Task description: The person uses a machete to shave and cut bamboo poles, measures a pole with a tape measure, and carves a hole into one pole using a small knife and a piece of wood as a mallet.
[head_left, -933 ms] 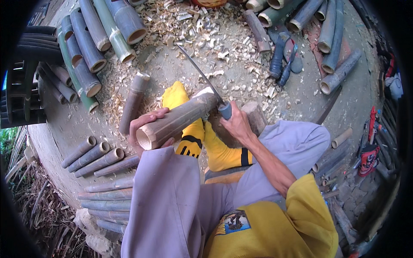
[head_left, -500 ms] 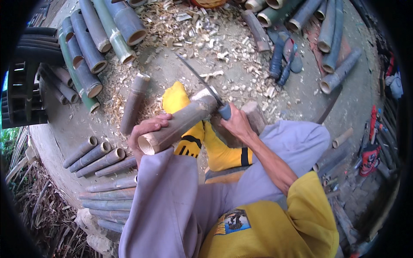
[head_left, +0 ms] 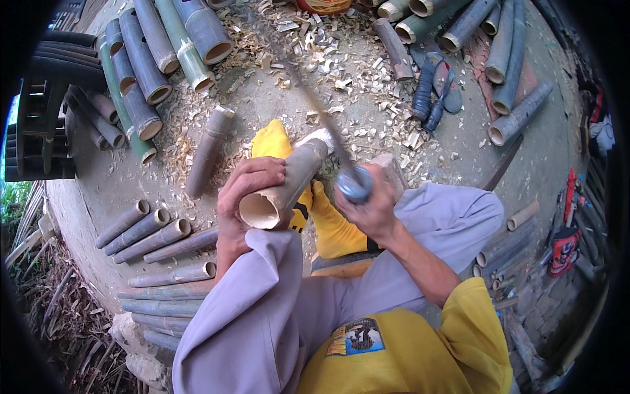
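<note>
A hollow bamboo tube lies slanted over my lap and feet, its jagged near opening facing me. My left hand grips its left side near that opening, fingers wrapped over the top. My right hand closes round the blue handle of a long-bladed knife. The blade, smeared by motion, points up and away to the left and passes beside the tube's far end. A pale whitish patch shows at that far end. Beneath the tube are my feet in yellow socks.
Bamboo chips litter the ground ahead. Cut bamboo tubes lie in groups at far left, near left and far right. A single tube lies left of my feet. Dark-wrapped handled tools rest at right.
The near end of the tube has swung right and up, and my left hand has moved with it. My right hand has turned the knife, raising its blade.
</note>
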The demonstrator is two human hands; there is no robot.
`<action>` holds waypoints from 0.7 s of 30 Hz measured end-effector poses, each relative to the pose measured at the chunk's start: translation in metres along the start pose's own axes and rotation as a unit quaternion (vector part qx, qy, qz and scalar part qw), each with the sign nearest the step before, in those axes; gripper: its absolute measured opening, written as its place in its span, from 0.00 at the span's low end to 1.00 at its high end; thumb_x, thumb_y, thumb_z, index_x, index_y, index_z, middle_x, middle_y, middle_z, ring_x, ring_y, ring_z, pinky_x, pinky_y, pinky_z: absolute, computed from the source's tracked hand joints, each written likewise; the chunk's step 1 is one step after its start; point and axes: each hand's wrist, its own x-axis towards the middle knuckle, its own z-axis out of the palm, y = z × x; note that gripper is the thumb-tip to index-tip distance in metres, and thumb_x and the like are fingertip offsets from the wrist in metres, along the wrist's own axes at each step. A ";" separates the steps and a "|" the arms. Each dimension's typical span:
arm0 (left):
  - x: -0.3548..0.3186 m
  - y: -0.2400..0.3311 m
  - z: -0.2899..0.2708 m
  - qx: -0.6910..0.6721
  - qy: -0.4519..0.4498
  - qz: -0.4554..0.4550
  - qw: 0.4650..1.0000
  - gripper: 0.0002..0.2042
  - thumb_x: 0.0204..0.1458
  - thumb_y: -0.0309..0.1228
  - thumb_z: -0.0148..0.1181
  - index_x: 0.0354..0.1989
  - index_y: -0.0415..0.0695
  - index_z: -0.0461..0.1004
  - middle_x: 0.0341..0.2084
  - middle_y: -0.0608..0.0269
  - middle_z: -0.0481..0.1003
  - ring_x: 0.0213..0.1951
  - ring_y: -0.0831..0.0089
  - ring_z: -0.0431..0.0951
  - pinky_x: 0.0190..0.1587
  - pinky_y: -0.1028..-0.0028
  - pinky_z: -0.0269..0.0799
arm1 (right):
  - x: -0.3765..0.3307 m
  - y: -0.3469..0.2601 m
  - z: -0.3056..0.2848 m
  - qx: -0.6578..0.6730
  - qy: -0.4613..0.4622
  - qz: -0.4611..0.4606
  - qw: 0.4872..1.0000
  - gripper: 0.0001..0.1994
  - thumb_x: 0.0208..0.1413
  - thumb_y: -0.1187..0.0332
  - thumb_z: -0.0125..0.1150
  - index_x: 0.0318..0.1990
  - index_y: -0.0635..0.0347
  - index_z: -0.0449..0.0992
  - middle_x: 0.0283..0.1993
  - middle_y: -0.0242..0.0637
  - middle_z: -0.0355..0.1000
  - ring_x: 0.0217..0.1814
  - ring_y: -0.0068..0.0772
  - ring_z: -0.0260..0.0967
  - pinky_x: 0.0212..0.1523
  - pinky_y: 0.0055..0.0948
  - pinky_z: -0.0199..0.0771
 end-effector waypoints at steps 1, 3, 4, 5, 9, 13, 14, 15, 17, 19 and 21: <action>-0.001 0.003 0.002 -0.004 0.001 -0.006 1.000 0.20 0.29 0.23 0.70 0.37 0.40 0.75 0.36 0.53 0.76 0.44 0.60 0.77 0.48 0.65 0.71 | -0.005 0.018 0.009 -0.020 -0.037 0.027 0.999 0.19 0.48 0.72 0.65 0.44 0.64 0.62 0.32 0.52 0.74 0.35 0.54 0.76 0.30 0.39 0.76; 0.006 0.007 0.003 0.019 -0.022 0.007 1.000 0.20 0.30 0.23 0.70 0.37 0.39 0.76 0.36 0.53 0.75 0.44 0.60 0.77 0.48 0.65 0.72 | 0.001 0.026 0.010 -0.033 -0.101 0.141 0.984 0.17 0.48 0.71 0.64 0.42 0.63 0.63 0.31 0.55 0.73 0.35 0.55 0.75 0.30 0.40 0.75; 0.008 0.007 0.004 0.022 -0.028 0.009 0.999 0.20 0.30 0.23 0.70 0.37 0.39 0.76 0.36 0.53 0.75 0.44 0.60 0.77 0.48 0.65 0.72 | 0.000 0.024 0.006 -0.005 -0.098 0.161 0.982 0.17 0.47 0.71 0.65 0.42 0.64 0.65 0.31 0.54 0.73 0.34 0.53 0.75 0.31 0.37 0.74; 0.006 0.007 0.004 0.028 -0.031 0.006 0.999 0.20 0.30 0.23 0.70 0.37 0.40 0.75 0.36 0.53 0.75 0.44 0.60 0.77 0.48 0.65 0.72 | -0.001 0.017 0.002 0.024 -0.100 0.182 0.978 0.17 0.47 0.71 0.65 0.42 0.64 0.66 0.31 0.52 0.73 0.34 0.51 0.76 0.32 0.35 0.73; 0.004 0.005 0.004 0.034 -0.002 0.013 0.999 0.20 0.30 0.23 0.70 0.37 0.40 0.76 0.36 0.54 0.75 0.43 0.60 0.77 0.48 0.65 0.72 | 0.002 -0.036 -0.021 0.053 0.058 0.000 0.997 0.19 0.46 0.71 0.66 0.45 0.64 0.66 0.33 0.51 0.74 0.34 0.50 0.77 0.30 0.35 0.76; 0.009 0.010 0.011 0.059 -0.015 0.012 0.998 0.20 0.30 0.23 0.70 0.37 0.40 0.76 0.36 0.54 0.76 0.43 0.60 0.77 0.48 0.65 0.72 | -0.007 0.014 0.003 -0.007 0.054 -0.042 0.998 0.20 0.46 0.70 0.66 0.45 0.65 0.65 0.32 0.51 0.74 0.33 0.50 0.77 0.30 0.37 0.76; 0.009 0.011 0.011 0.064 -0.025 0.008 0.998 0.20 0.30 0.23 0.70 0.37 0.40 0.76 0.36 0.54 0.76 0.43 0.61 0.77 0.48 0.66 0.72 | 0.004 0.022 0.010 -0.090 -0.120 0.164 0.975 0.20 0.45 0.70 0.66 0.45 0.65 0.64 0.30 0.55 0.73 0.32 0.55 0.76 0.29 0.39 0.75; 0.010 0.012 0.010 0.069 -0.035 0.004 0.997 0.20 0.30 0.23 0.70 0.37 0.40 0.76 0.36 0.54 0.76 0.43 0.61 0.77 0.48 0.66 0.72 | 0.003 0.024 0.007 -0.066 -0.113 0.172 0.976 0.20 0.46 0.71 0.66 0.44 0.66 0.64 0.29 0.56 0.73 0.32 0.56 0.76 0.29 0.40 0.75; 0.010 0.013 0.009 0.074 -0.043 0.000 0.996 0.19 0.30 0.23 0.70 0.37 0.40 0.76 0.36 0.54 0.76 0.43 0.61 0.77 0.47 0.67 0.72 | 0.001 0.027 -0.001 -0.019 -0.100 0.190 0.977 0.20 0.46 0.71 0.65 0.44 0.66 0.63 0.28 0.58 0.73 0.32 0.57 0.75 0.28 0.41 0.75; 0.009 0.016 0.007 0.087 -0.027 -0.002 0.996 0.20 0.30 0.22 0.69 0.37 0.40 0.76 0.36 0.54 0.76 0.42 0.61 0.77 0.47 0.67 0.72 | 0.001 0.002 -0.012 0.013 -0.016 0.097 0.995 0.19 0.45 0.70 0.66 0.42 0.65 0.65 0.28 0.51 0.74 0.31 0.49 0.77 0.28 0.38 0.75; 0.008 0.012 0.006 0.070 -0.001 -0.010 0.998 0.20 0.30 0.23 0.70 0.38 0.40 0.76 0.37 0.54 0.76 0.43 0.61 0.77 0.48 0.67 0.71 | 0.000 -0.031 -0.020 0.044 0.058 0.039 0.997 0.18 0.45 0.70 0.67 0.42 0.64 0.66 0.28 0.48 0.74 0.30 0.45 0.77 0.29 0.36 0.75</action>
